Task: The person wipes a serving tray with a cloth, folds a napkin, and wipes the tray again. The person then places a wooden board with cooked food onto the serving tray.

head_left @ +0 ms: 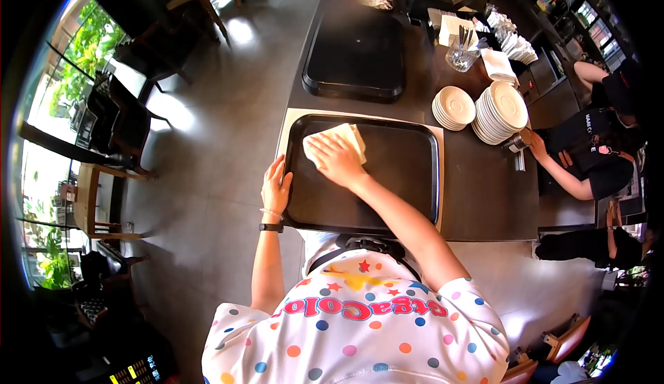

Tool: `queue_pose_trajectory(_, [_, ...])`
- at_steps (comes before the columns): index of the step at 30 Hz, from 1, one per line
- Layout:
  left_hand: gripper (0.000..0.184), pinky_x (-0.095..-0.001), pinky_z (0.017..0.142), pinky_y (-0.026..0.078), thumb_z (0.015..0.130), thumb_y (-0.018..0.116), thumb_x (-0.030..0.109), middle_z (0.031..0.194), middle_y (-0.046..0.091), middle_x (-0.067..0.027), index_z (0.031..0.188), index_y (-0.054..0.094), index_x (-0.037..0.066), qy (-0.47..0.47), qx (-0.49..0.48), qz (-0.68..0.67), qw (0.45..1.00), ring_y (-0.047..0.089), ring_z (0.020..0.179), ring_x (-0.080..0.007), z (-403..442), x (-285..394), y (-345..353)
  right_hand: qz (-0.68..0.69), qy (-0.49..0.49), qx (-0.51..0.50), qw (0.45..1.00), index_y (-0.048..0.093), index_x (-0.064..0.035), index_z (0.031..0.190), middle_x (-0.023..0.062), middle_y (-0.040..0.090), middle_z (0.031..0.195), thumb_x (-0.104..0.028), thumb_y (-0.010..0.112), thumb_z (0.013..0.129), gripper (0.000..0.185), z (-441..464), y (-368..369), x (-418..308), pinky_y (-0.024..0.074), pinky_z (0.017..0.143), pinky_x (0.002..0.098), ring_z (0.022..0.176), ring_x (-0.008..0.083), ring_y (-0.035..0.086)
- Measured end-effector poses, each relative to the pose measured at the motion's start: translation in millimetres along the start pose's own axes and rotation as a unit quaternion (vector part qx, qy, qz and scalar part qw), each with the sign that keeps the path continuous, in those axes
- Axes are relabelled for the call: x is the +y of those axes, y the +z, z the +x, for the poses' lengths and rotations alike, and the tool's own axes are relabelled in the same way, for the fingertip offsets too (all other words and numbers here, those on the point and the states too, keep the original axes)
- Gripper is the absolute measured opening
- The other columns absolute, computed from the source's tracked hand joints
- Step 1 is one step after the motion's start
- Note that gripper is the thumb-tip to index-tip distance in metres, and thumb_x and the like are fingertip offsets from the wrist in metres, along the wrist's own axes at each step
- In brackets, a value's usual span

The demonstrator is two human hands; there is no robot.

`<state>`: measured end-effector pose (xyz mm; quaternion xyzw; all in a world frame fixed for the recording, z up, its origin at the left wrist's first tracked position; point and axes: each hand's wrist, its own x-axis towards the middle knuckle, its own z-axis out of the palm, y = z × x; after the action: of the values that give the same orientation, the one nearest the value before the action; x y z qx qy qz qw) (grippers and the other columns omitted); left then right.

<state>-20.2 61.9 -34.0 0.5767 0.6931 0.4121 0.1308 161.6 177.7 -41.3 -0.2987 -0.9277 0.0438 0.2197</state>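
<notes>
A black rectangular serving tray (373, 194) lies on the dark counter in front of me, over a light-coloured board or sheet (440, 170) that shows around its edges. My right hand (335, 159) presses a pale folded cloth (354, 141) onto the tray's upper left part, its fingers laid across it. At the tray's left side, my left hand (276, 187) grips the rim, with the thumb toward the tray and the other fingers partly hidden along the edge.
Beyond the tray sits a stack of black trays (354, 52). To the right stand small plates (454, 107), larger plates (499, 111) and a glass container (462, 55) of utensils. A co-worker's hand (536, 145) holds a dark jar (517, 141). Chairs (131, 114) stand left.
</notes>
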Motion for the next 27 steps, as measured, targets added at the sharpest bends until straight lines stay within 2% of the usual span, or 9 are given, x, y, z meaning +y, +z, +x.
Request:
queue_pose_trajectory(3, [0.036, -0.0336, 0.100, 0.038, 0.086, 0.059, 0.013, 0.130, 0.054, -0.0062, 0.120, 0.056, 0.001, -0.004, 0.001, 0.007, 1.000, 0.049, 0.119, -0.0262, 0.2, 0.9, 1.2, -0.021, -0.011, -0.035, 0.999, 0.040, -0.0171, 0.138, 0.0017, 0.043, 0.140, -0.032, 0.058, 0.084, 0.059, -23.1, -28.1, 40.4, 0.0225, 0.112, 0.0385, 0.131, 0.0181, 0.037])
queue_pose_trajectory(7, [0.036, -0.0340, 0.100, 0.038, 0.086, 0.059, 0.014, 0.130, 0.053, -0.0061, 0.120, 0.056, 0.001, -0.013, 0.002, 0.016, 1.000, 0.049, 0.119, -0.0266, 1.4, 1.0, 1.8, -0.040, 0.046, -0.041, 0.997, 0.042, -0.0173, 0.136, 0.0007, 0.043, 0.140, -0.023, 0.062, 0.081, 0.059, -66.9, -67.0, 98.1, 0.0239, 0.112, 0.0366, 0.131, 0.0185, 0.037])
queue_pose_trajectory(10, [0.036, -0.0341, 0.100, 0.039, 0.087, 0.059, 0.014, 0.130, 0.054, -0.0059, 0.119, 0.056, 0.001, -0.020, 0.003, 0.021, 1.000, 0.049, 0.118, -0.0270, 1.9, 1.4, 2.9, -0.047, 0.097, -0.006, 0.994, 0.041, -0.0166, 0.137, -0.0004, 0.041, 0.141, -0.019, 0.059, 0.084, 0.057, -96.1, -96.7, 122.4, 0.0238, 0.112, 0.0377, 0.132, 0.0178, 0.035])
queue_pose_trajectory(13, [0.035, -0.0339, 0.099, 0.040, 0.087, 0.059, 0.014, 0.129, 0.054, -0.0057, 0.119, 0.056, 0.001, -0.020, 0.009, 0.021, 1.000, 0.050, 0.117, -0.0269, 2.1, -1.0, 5.9, -0.055, 0.166, -0.009, 0.985, 0.043, -0.0144, 0.136, 0.0027, 0.042, 0.141, -0.019, 0.058, 0.085, 0.053, -115.8, -97.9, 111.2, 0.0243, 0.110, 0.0413, 0.133, 0.0212, 0.034])
queue_pose_trajectory(15, [0.034, -0.0340, 0.099, 0.040, 0.086, 0.059, 0.014, 0.129, 0.054, -0.0056, 0.118, 0.057, 0.001, -0.021, 0.005, 0.027, 0.999, 0.050, 0.117, -0.0270, 3.0, -2.5, 6.2, -0.089, 0.156, 0.041, 0.983, 0.046, -0.0098, 0.132, 0.0083, 0.044, 0.138, -0.015, 0.058, 0.083, 0.051, -122.3, -85.0, 84.8, 0.0279, 0.108, 0.0469, 0.130, 0.0271, 0.039])
queue_pose_trajectory(17, [0.035, -0.0337, 0.099, 0.039, 0.086, 0.059, 0.013, 0.130, 0.054, -0.0078, 0.118, 0.057, 0.001, -0.009, 0.005, 0.029, 1.000, 0.051, 0.117, -0.0276, 3.3, -4.6, 6.5, -0.074, 0.132, 0.032, 0.988, 0.046, -0.0070, 0.131, 0.0094, 0.046, 0.136, -0.015, 0.058, 0.083, 0.051, -133.2, -82.9, 53.7, 0.0292, 0.107, 0.0465, 0.128, 0.0271, 0.041])
queue_pose_trajectory(21, [0.034, -0.0337, 0.100, 0.039, 0.087, 0.059, 0.011, 0.129, 0.054, -0.0065, 0.120, 0.056, 0.003, 0.013, 0.001, 0.001, 1.000, 0.050, 0.118, -0.0260, 4.2, -13.6, 9.8, 0.047, 0.087, 0.006, 0.995, 0.044, -0.0063, 0.133, 0.0106, 0.046, 0.137, -0.019, 0.058, 0.085, 0.052, -156.8, -88.9, 22.1, 0.0275, 0.110, 0.0422, 0.130, 0.0256, 0.040])
queue_pose_trajectory(24, [0.032, -0.0328, 0.099, 0.039, 0.087, 0.058, 0.010, 0.128, 0.055, -0.0080, 0.118, 0.057, 0.000, 0.020, 0.002, -0.005, 1.000, 0.053, 0.116, -0.0259, 4.6, -17.3, 11.6, 0.137, 0.069, -0.033, 0.988, 0.041, -0.0093, 0.136, 0.0101, 0.044, 0.138, -0.023, 0.054, 0.090, 0.050, -171.9, -92.8, 9.7, 0.0254, 0.112, 0.0410, 0.131, 0.0237, 0.039])
queue_pose_trajectory(27, [0.032, -0.0318, 0.099, 0.039, 0.088, 0.058, 0.011, 0.129, 0.055, -0.0084, 0.117, 0.057, -0.002, 0.030, -0.001, -0.015, 0.999, 0.053, 0.116, -0.0248, 4.6, -18.8, 10.6, 0.333, 0.096, -0.077, 0.935, 0.044, -0.0102, 0.134, 0.0118, 0.048, 0.135, -0.023, 0.050, 0.094, 0.043, -187.3, -99.2, -2.9, 0.0271, 0.111, 0.0401, 0.128, 0.0264, 0.041])
